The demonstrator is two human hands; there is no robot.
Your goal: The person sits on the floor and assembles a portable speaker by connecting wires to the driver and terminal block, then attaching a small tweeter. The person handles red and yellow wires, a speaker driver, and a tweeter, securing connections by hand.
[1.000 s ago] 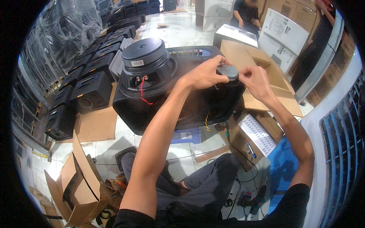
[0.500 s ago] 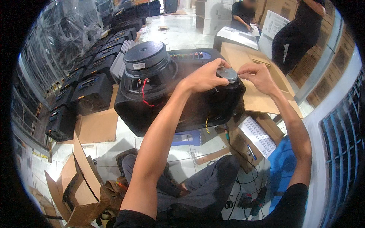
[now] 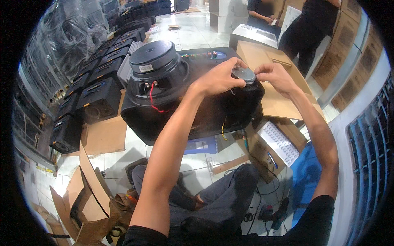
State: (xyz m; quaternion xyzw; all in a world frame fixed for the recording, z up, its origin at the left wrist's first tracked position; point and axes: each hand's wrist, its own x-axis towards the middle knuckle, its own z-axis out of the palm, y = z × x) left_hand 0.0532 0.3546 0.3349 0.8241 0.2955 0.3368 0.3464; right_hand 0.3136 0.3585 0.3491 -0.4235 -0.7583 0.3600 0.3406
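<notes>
A black speaker cabinet (image 3: 201,117) stands in front of me. On its left part a large woofer (image 3: 151,57) sits magnet up, with a red wire (image 3: 152,100) at its terminals. My left hand (image 3: 221,78) grips a small speaker driver (image 3: 245,75) with a round grey magnet at the cabinet's right end, thumb and fingers around its rim. Beside that driver my right hand (image 3: 278,78) is closed in a pinch; what its fingertips hold, if anything, is too small to make out. A yellow-and-black wire (image 3: 223,132) hangs down the cabinet's near side.
Flattened cardboard (image 3: 283,98) lies right of the cabinet. Nearer are a white tray of small parts (image 3: 279,141), a blue pen (image 3: 272,160) and a cordless drill (image 3: 281,213). Rows of black speakers (image 3: 98,98) line the left. Two people (image 3: 310,30) are at the far right.
My hands stay at the small driver, the right one still pinching beside it. The view has shifted slightly. In the background, the standing person has moved left.
</notes>
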